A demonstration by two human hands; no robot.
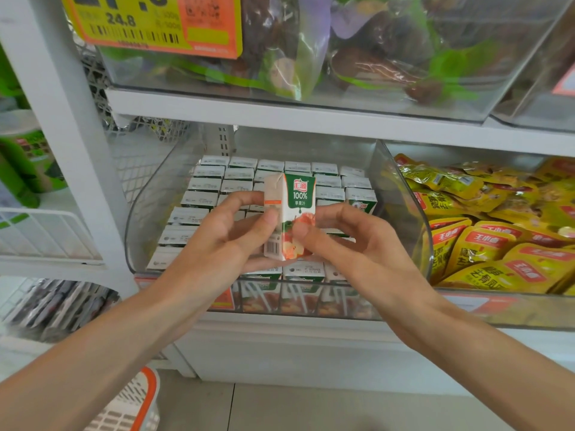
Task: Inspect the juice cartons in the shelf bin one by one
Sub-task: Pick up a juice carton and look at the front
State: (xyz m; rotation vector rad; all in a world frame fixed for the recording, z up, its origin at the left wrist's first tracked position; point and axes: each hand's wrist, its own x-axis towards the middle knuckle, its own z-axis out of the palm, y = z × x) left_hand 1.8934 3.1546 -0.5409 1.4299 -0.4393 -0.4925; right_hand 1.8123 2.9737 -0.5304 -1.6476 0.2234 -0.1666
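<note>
Starting from the left, the clear shelf bin (141, 219) holds rows of packed cartons (205, 185), tops up. In front of them the left grip (224, 241) pinches the lifted juice carton (300, 194): its thumb lies on the narrow side face just above the barcode, and its fingers curl round toward the back.

The carton is held between both grips, above the bin's front rows. Its long axis is upright and one vertical edge is turned toward the camera, so the barcode face looks left and the green printed face looks right.

The right grip (351, 244) pinches it too, with the thumb on the lower part of the printed face and the fingers curled behind. Neither grip is nearer, since both touch the carton's lower half.

Any turn to show the hidden faces would, I judge, go about that upright axis, with one grip easing off while the other rolls the carton. The slot the carton belongs in is hidden behind the grips. Furthest right, yellow snack packs (497, 244) fill the neighbouring bin.
</note>
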